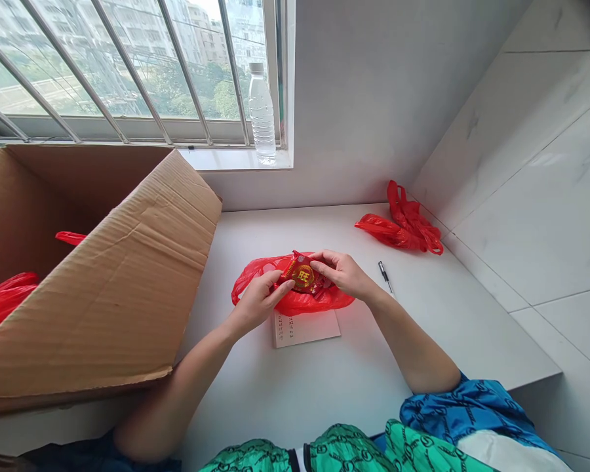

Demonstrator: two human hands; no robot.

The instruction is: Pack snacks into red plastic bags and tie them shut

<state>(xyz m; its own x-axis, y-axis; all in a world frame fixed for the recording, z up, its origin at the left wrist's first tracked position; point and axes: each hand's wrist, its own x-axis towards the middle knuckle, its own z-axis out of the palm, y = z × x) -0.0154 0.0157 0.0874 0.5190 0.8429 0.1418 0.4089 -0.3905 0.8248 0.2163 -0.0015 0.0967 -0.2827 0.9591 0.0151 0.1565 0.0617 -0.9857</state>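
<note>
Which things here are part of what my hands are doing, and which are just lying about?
In the job:
red packet, held by left hand and right hand
red bag beneath it

Unhandled, perhaps just lying about:
notepad
pen
water bottle
cardboard box
crumpled red bag

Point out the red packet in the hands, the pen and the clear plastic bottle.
Red packet [303,275], head view: its gold character.
Pen [385,275], head view: middle of its shaft.
Clear plastic bottle [262,121], head view: middle of its body.
</note>
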